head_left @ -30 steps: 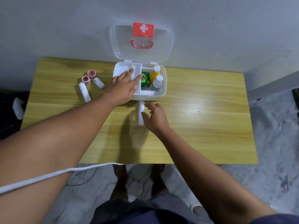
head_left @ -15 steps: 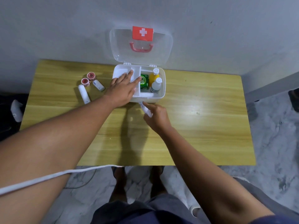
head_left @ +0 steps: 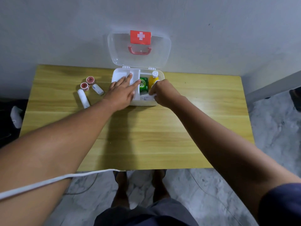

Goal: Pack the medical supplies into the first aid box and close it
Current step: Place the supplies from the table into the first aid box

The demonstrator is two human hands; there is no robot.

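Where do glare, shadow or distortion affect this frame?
Head view: a bright glare patch on the yellow wooden table to the right of the right hand; a dark arm shadow falls on the table below the left hand; wide-angle distortion bows the table edges; the white first aid box stays readable.

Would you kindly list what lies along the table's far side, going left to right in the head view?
Long white roll → two red tape rolls → short white roll → left hand → green box → yellow bottle → right hand.
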